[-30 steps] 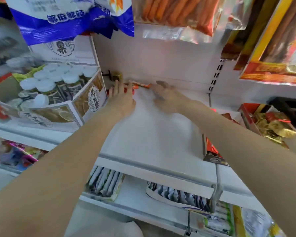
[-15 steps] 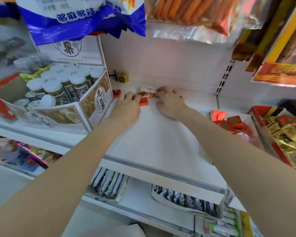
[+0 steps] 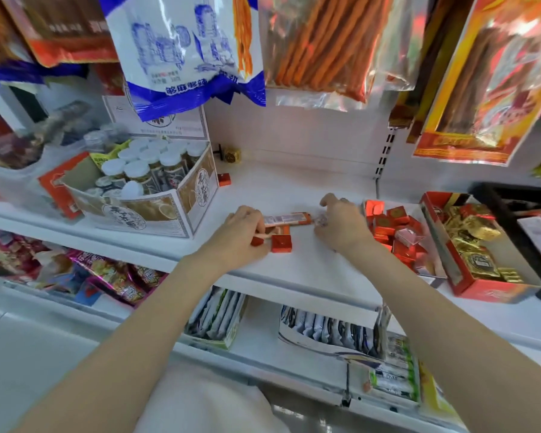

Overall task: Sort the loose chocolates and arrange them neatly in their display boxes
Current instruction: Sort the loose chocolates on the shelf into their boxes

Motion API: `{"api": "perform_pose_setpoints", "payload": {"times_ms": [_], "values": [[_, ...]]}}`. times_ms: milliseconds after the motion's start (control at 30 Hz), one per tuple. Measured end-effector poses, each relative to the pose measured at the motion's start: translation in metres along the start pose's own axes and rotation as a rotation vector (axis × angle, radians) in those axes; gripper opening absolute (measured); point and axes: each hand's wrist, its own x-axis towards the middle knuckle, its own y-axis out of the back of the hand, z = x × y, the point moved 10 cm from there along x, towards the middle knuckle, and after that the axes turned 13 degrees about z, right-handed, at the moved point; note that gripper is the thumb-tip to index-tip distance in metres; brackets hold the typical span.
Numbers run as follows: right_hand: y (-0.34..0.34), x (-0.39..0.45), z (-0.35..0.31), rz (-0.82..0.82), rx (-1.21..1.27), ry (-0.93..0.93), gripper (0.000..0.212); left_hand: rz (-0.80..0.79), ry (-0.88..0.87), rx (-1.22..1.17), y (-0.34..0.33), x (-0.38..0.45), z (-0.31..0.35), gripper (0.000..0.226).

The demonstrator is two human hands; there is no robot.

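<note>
left hand: my fingers curled over small red chocolates, gripping them, just left of the red square chocolate
right hand: pinching clear end of the long orange bar, right of that square
handling: light, stiff, slick foil; take by side edges
target: red chocolate box, further right

Left hand: curled over small red foil-wrapped square chocolates on white shelf.
Right hand: fingers curled, touching an orange-ended wrapped bar.
</note>
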Motion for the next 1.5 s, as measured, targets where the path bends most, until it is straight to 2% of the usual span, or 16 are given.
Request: {"api": "perform_pose_setpoints", "payload": {"times_ms": [67,133,233,300,433,567,733,900,1000,1100,1233,1333,1400,1500], "values": [[0.007,0.000,-0.002,-0.009,0.025,-0.010,0.039,-0.033,0.066,-0.005,-0.001,0.002,-0.001,0.024],[0.016,0.001,-0.010,0.022,0.116,-0.006,0.034,-0.026,0.162,0.023,-0.002,0.002,-0.005,0.035],[0.021,0.004,-0.035,0.034,0.137,0.134,0.027,-0.018,0.330,0.122,0.002,-0.008,-0.021,0.060],[0.015,0.006,-0.052,-0.006,0.162,0.246,0.027,-0.041,0.373,0.138,0.003,-0.011,-0.032,0.067],[-0.017,0.003,-0.066,-0.153,-0.038,0.437,0.033,-0.040,0.278,-0.029,0.005,-0.006,-0.030,0.060],[-0.034,0.004,-0.056,-0.207,-0.175,0.469,0.033,-0.045,0.184,-0.058,0.005,-0.003,-0.021,0.059],[-0.026,0.008,-0.038,-0.235,-0.107,0.278,0.039,-0.008,0.158,-0.091,0.004,0.000,-0.020,0.056],[0.022,0.008,-0.022,-0.040,-0.025,0.195,0.015,0.031,0.104,-0.071,0.000,0.005,-0.012,0.054],[0.047,-0.004,-0.013,0.002,0.097,0.152,0.013,0.015,0.049,-0.006,-0.006,0.010,-0.004,0.045],[0.061,-0.019,0.002,-0.041,0.321,0.003,0.016,0.021,0.068,0.029,-0.008,0.013,-0.003,0.037],[0.074,-0.034,0.020,-0.050,0.370,-0.055,0.017,0.046,0.056,0.014,-0.006,0.013,0.000,0.020],[0.075,-0.043,0.036,-0.100,0.625,-0.221,0.024,0.033,0.028,0.018,-0.008,0.013,0.002,0.013],[0.072,-0.047,0.041,-0.160,0.782,-0.313,0.031,0.052,0.012,0.032,-0.007,0.016,0.006,0.013],[0.074,-0.047,0.046,-0.163,0.743,-0.308,0.029,0.049,0.021,0.060,-0.009,0.022,0.008,0.028]]}}
